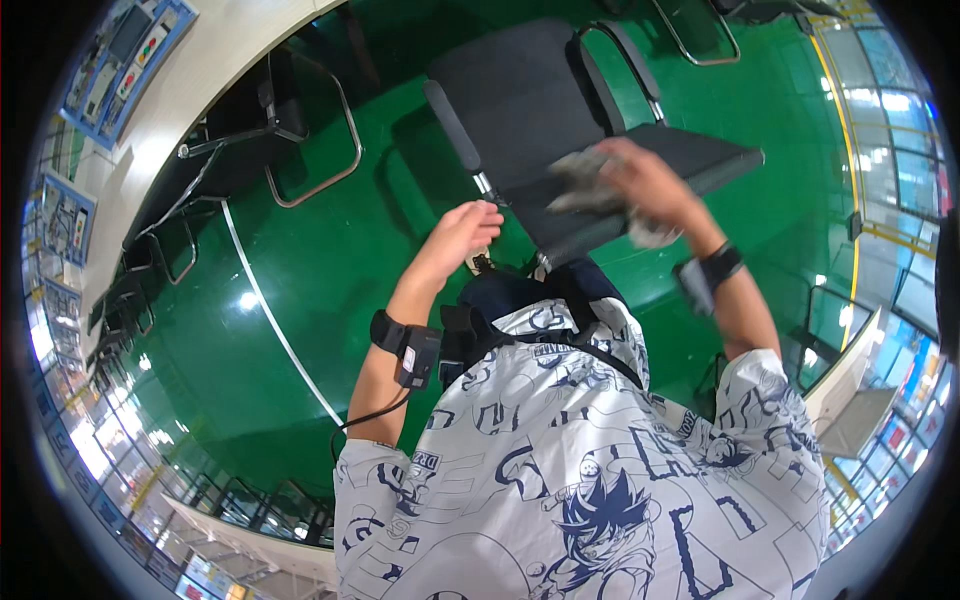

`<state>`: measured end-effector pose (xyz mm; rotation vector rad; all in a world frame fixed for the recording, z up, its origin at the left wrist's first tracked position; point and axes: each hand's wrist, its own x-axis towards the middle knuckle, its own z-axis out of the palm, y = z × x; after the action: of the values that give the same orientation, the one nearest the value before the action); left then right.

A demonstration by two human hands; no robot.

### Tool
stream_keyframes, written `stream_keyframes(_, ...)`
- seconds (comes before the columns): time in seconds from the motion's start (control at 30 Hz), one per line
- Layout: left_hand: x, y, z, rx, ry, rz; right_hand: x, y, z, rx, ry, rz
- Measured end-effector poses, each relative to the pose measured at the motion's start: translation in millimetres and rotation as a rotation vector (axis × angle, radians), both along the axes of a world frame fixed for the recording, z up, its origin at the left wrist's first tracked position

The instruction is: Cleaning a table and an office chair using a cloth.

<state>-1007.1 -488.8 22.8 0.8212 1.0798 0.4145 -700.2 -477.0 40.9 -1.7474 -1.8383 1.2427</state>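
A black office chair (510,85) with padded armrests and chrome supports is in front of me. My right hand (650,185) grips a grey cloth (585,180) over the chair's near part. Both the hand and the cloth are blurred, and a piece of the cloth hangs below the palm. My left hand (466,238) is held beside the chair's left armrest (452,125), just below its chrome support. Its fingers are loosely stretched with nothing in them. Whether it touches the chair I cannot tell.
More black chairs with chrome frames (350,150) line a long pale table (165,130) on the left. Blue-framed equipment panels (125,70) stand on that table. A white line (275,310) crosses the green floor (330,260). A cable runs from the device on my left wrist.
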Motion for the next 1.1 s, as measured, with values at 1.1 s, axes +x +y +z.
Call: stream_keyframes(1.1, 101.6, -50.3, 8.6, -0.215, 0.778, 0.377, 248.7, 144.9, -214.7, 0.439, -0.203, 0.858)
